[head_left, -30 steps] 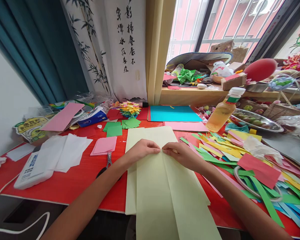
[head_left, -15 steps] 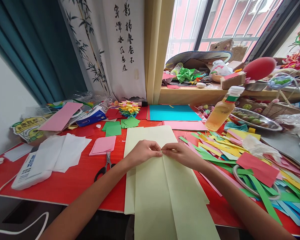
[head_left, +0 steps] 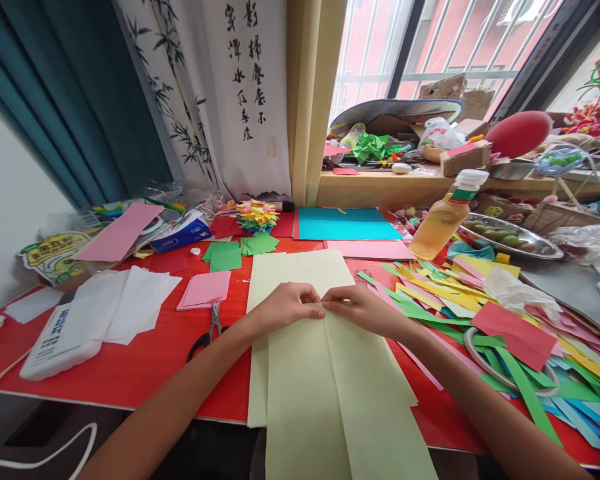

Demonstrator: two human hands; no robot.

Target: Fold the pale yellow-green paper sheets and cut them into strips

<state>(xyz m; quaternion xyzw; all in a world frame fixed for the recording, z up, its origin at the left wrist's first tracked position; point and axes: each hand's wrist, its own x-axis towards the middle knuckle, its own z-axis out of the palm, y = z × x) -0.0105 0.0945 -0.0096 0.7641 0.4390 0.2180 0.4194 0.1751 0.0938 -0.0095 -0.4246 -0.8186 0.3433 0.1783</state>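
Observation:
A pale yellow-green sheet [head_left: 305, 400] with a lengthwise crease hangs over the table's front edge, on top of other pale sheets [head_left: 258, 393]. At its far edge my left hand [head_left: 293, 305] pinches the paper between thumb and fingers. My right hand [head_left: 355, 307] pinches the same edge just to the right, its fingertips almost touching those of the left. Black-handled scissors [head_left: 213, 330] lie left of the sheets, their tips by a stack of pink squares [head_left: 205, 291].
On the red table [head_left: 145, 373], green squares [head_left: 225, 257] and a blue sheet [head_left: 347, 224] lie at the back. To the right are a bottle [head_left: 443, 220], colored paper strips [head_left: 435, 287] and a metal dish [head_left: 510, 237]. A white packet [head_left: 63, 340] lies left.

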